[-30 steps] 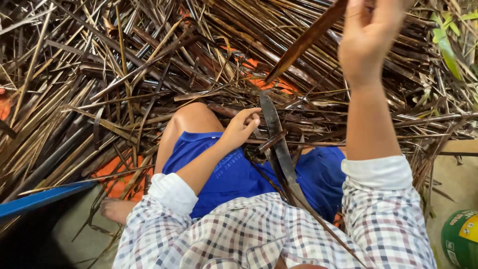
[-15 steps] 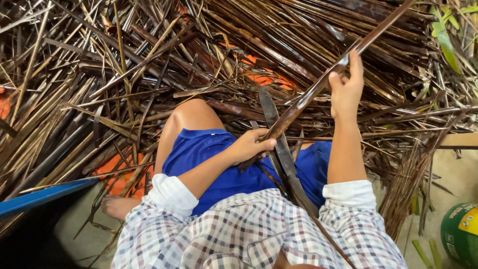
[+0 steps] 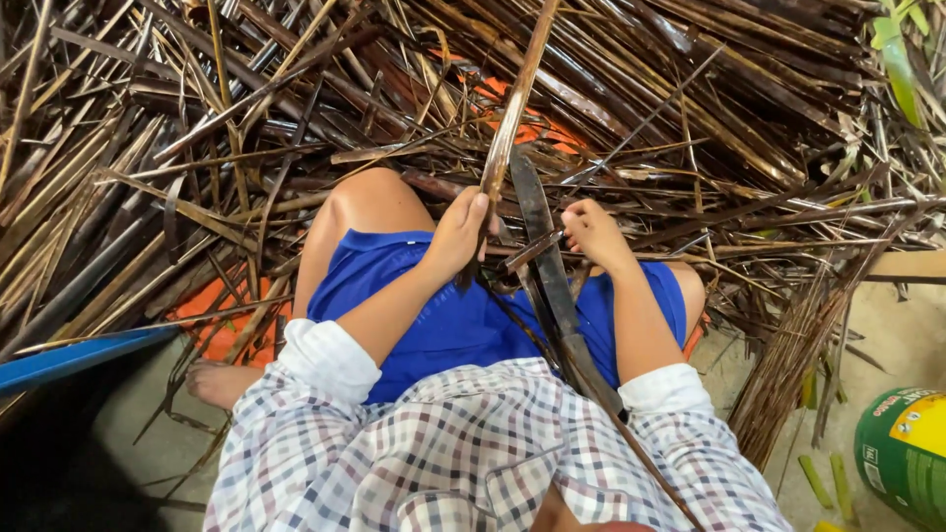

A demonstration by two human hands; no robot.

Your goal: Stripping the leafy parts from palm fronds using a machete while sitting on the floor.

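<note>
Dry brown sticks and leaf ribs (image 3: 197, 148) lie in a big messy heap all over the ground, from nine o'clock round to three o'clock, with bits of orange sheet (image 3: 212, 305) showing under them. Next biggest is the person's own lap, at six o'clock, in a checked shirt and blue shorts (image 3: 443, 315), with one bare knee up near the middle. A blue edge (image 3: 69, 357) pokes in at eight o'clock, and a green and yellow can (image 3: 902, 453) sits on the sandy ground at four o'clock. A long dark blade (image 3: 552, 286) runs from the lap up toward twelve o'clock, between the two hands. The left hand (image 3: 455, 236) is closed around a long brown leaf strip (image 3: 512, 108), which stands up from the middle and points to twelve o'clock. The right hand (image 3: 594, 234) is just beside the blade at about two o'clock from the lap, with its fingers curled shut on a short brown piece (image 3: 532, 250) that lies across the blade. The strip looks light, dry and thin, so I think it is stiff but could snap or split. Its edges may be sharp, so low down near the thick end, where the left hand has it, seems the best place to hold.
</note>
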